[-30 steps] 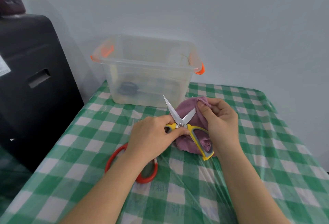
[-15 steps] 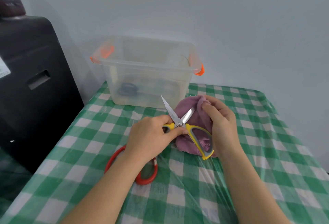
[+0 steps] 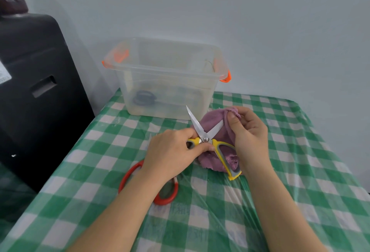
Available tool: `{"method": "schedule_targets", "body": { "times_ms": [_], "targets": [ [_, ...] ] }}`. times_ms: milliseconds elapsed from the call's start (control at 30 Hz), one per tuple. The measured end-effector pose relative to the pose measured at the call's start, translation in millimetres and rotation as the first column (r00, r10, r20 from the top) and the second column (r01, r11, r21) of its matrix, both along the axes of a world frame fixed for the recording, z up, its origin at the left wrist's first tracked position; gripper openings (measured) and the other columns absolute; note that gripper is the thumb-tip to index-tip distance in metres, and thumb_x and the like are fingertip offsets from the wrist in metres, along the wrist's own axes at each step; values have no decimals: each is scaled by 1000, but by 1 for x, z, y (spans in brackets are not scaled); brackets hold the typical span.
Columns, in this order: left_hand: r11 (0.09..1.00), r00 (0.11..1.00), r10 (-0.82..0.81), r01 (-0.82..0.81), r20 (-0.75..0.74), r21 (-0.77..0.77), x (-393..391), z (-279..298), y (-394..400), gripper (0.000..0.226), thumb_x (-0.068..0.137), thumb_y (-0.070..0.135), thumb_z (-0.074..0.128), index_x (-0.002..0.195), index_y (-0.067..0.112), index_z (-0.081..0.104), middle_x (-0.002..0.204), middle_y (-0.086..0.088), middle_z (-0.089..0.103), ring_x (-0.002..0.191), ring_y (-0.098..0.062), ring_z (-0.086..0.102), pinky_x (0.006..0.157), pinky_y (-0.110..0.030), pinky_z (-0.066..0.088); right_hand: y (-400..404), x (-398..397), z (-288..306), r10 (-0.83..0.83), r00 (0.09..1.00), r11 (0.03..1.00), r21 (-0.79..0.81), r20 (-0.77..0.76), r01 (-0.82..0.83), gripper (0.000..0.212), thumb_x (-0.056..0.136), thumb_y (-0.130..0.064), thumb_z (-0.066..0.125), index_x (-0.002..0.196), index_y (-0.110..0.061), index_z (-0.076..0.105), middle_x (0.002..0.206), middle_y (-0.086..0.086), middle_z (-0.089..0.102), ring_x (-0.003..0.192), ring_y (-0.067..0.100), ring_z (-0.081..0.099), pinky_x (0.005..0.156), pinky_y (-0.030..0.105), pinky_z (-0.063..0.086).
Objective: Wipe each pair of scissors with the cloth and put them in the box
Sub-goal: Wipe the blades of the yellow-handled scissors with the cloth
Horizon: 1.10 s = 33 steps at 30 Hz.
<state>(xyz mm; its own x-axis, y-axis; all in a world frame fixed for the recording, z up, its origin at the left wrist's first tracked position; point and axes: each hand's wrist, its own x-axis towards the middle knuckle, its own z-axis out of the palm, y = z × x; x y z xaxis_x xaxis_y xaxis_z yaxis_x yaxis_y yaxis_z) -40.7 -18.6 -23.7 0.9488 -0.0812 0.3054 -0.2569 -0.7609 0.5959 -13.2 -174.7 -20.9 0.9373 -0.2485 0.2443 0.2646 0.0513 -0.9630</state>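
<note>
Left hand (image 3: 172, 149) grips one yellow handle of the scissors (image 3: 206, 137), holding the blades spread so each edge can be reached. Right hand (image 3: 248, 131) pinches the purple cloth (image 3: 210, 119) around the right blade near its tip, apparently wiping it. Both work just above the checked table (image 3: 300, 171), in front of the clear box (image 3: 170, 75), which already holds a dark-handled pair (image 3: 144, 97). Red scissors (image 3: 166, 195) lie under the left wrist, seemingly waiting their turn.

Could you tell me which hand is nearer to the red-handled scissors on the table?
Left. The left hand is just above the red-handled scissors; the right hand is further right.
</note>
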Motion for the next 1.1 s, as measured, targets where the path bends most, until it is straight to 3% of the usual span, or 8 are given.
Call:
{"method": "schedule_targets", "body": {
  "times_ms": [233,333,500,633,767,933,1033,1100],
  "targets": [
    [1000,1000,-9,9,-20,-17,0,2,2,30,70,70,63,61,42,57,44,11,46,47,-5,44,47,-20,28,-2,1,1,51,995,997,62,-90,-46,25,100,-13,50,88,-16,72,98,18,72,96,34,67,93,50,51],
    [1000,1000,6,-6,-2,-21,0,2,3,34,66,72,61,56,42,48,42,13,42,45,-5,43,45,-19,27,-2,-1,3,68,995,995,73,-74,-63,19,97,-12,55,90,-18,72,92,7,75,93,24,69,91,43,53],
    [1000,1000,-1,1,26,-27,2,-1,2,48,64,76,52,77,34,70,46,13,46,46,-6,44,46,-21,27,1,-4,5,66,997,998,9,-29,-66,17,91,-5,63,91,-21,69,81,-3,76,81,18,68,76,33,55],
    [1000,1000,-9,9,8,-29,1,-1,2,29,70,68,65,64,41,61,45,11,45,47,-7,44,47,-21,26,1,-2,3,3,1000,1000,-30,-4,-3,23,97,-7,55,85,-22,67,71,-2,70,73,21,62,68,32,50],
    [999,1000,-4,4,8,-33,1,-2,2,45,65,74,58,74,32,70,45,11,46,48,-7,45,48,-22,28,1,-1,0,-17,1000,997,-74,-16,16,26,102,-14,48,85,-22,67,76,-1,68,75,17,61,72,32,50],
    [999,1000,-6,6,-9,-45,2,0,3,34,65,75,57,60,42,54,43,12,45,45,-6,43,46,-20,26,0,-2,3,19,1000,1000,-18,-15,-20,27,101,-12,47,87,-19,69,82,-4,71,83,12,64,79,30,52],
    [999,1000,2,-2,3,-54,2,-1,3,50,62,77,50,75,33,69,47,10,50,45,-7,44,46,-21,28,2,-5,4,55,998,997,-61,32,-53,18,96,-5,56,90,-18,68,79,-9,73,79,6,67,73,20,53],
    [999,1000,-4,3,-4,-52,2,0,4,46,66,74,57,82,34,72,49,8,54,45,-7,44,46,-21,28,2,-4,4,16,998,993,-121,55,-9,20,93,-3,60,88,-21,67,80,-9,72,78,5,67,71,17,52]
  ]
}}
